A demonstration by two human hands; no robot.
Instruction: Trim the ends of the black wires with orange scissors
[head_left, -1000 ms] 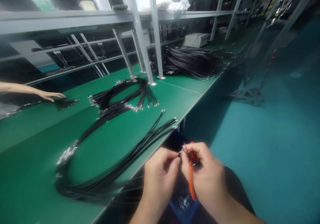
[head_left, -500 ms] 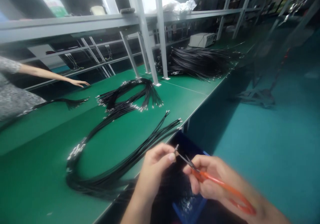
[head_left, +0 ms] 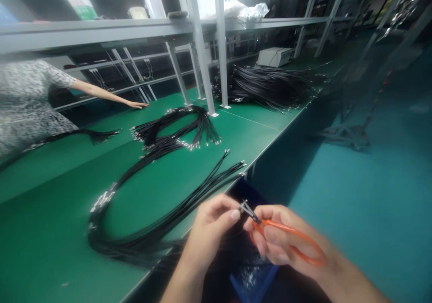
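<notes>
My left hand [head_left: 216, 222] is closed in a pinch near the table edge, gripping the end of a black cable whose small metal tip shows at the fingertips. In my right hand [head_left: 276, 235] is a pair of scissors [head_left: 293, 239] with orange handles. Their short blades are slightly apart and reach the cable end by my left thumb. A long bundle of black cables [head_left: 118, 244] with silvery ends curves over the green table [head_left: 141, 213] to the left of my hands.
Below my hands sits a blue bin [head_left: 251, 280] with small shiny bits. A coiled cable bundle [head_left: 178, 123] and a big cable pile [head_left: 270, 84] lie farther back. Metal shelf posts [head_left: 221, 46] rise from the table. A co-worker's arm [head_left: 104, 93] reaches over at the left.
The scissors have shifted left, their blades now at my left fingertips with the handles more opened. The co-worker has moved right, arm reaching farther over the table.
</notes>
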